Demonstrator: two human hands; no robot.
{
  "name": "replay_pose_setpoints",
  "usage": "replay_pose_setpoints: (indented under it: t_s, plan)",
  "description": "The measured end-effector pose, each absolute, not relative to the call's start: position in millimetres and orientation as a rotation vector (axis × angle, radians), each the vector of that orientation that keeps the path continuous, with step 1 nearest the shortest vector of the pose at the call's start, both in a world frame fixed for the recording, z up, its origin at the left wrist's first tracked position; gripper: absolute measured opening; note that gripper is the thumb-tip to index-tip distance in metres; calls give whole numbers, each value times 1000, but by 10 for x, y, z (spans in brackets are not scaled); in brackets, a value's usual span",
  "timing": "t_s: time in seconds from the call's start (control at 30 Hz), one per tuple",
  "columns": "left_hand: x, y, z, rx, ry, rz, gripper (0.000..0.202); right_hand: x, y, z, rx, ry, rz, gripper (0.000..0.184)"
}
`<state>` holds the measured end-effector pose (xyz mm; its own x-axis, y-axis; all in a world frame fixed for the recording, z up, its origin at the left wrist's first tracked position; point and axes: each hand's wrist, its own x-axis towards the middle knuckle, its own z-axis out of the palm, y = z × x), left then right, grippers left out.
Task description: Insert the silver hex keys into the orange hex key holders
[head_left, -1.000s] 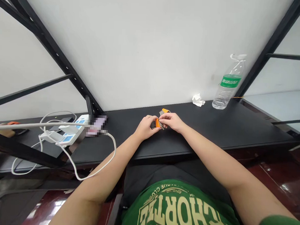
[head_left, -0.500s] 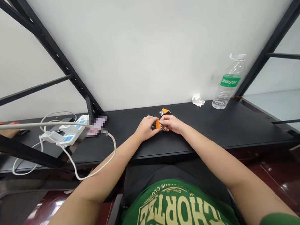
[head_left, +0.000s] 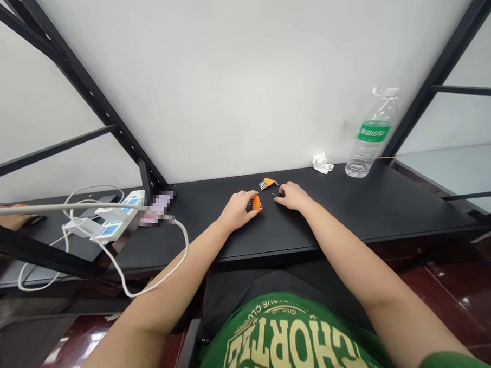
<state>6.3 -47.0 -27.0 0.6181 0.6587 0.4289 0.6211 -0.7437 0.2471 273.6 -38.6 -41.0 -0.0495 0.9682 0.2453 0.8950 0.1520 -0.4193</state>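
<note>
My left hand point(head_left: 238, 212) is closed on an orange hex key holder point(head_left: 256, 202), thumb in front and fingers behind. Several metal keys stick out of both sides of this holder, low over the black tabletop. Just to the right, my right hand point(head_left: 292, 197) pinches a thin hex key point(head_left: 274, 194), whose slim end points left toward the holder. A gap separates the two hands. Behind them a second orange holder point(head_left: 269, 182) lies on the table with several keys fanned out to its left and one bent end at its right.
A large water bottle point(head_left: 372, 135) and a crumpled tissue point(head_left: 322, 163) stand by the wall. On the left are a white power strip point(head_left: 119, 222), a blurred-out phone point(head_left: 157, 208) and a white cable point(head_left: 181, 257) crossing near my left forearm. Another person's hand point(head_left: 11, 220) shows at far left.
My right hand has moved away from the held holder, to the right, with a thin hex key between its fingers. My left hand keeps hold of the holder.
</note>
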Motion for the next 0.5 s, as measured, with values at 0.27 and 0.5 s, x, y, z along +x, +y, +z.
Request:
replay_pose_setpoints:
  t_s: [0.27, 0.5]
  plan:
    - [58, -441, -281, 2743, 1140, 725, 51, 2460, -419, -476, -1730, -2113, 212, 25]
    - [65, -437, -285, 2786, 1137, 694, 48, 2453, -569, -302, -1371, -2120, 361, 8]
